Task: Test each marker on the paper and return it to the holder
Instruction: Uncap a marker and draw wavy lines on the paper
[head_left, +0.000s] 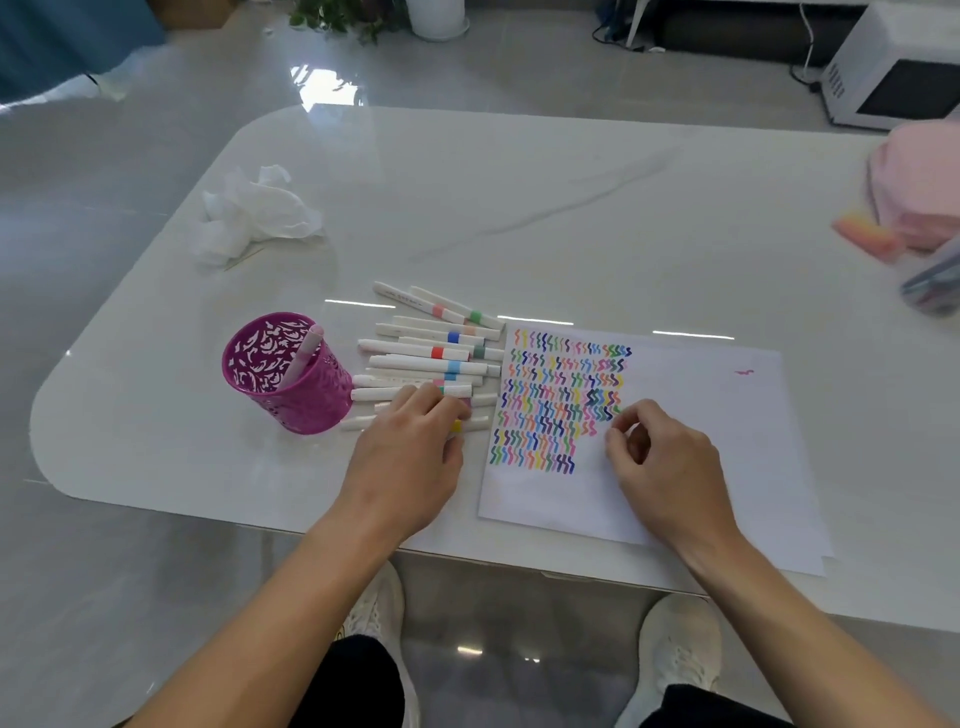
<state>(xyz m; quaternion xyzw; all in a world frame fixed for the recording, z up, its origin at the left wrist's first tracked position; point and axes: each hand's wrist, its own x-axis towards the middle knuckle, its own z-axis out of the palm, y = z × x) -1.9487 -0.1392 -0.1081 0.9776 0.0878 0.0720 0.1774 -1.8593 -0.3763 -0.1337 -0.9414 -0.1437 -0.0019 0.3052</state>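
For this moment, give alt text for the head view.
The left hand reaches into a row of white markers beside a purple holder with one marker in it; the right hand rests on the squiggle-covered paper.

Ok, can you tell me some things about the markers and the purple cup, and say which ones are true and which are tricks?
1. The purple holder has one marker standing in it. True.
2. The paper is blank. False: rows of coloured squiggles fill its left part.
3. The left hand is on the pile of markers lying on the table. True.
4. The right hand is drawing with a marker. False: it rests on the paper, and no marker shows in it.
5. The crumpled tissue sits on the paper. False: it lies on the table, beyond the holder.
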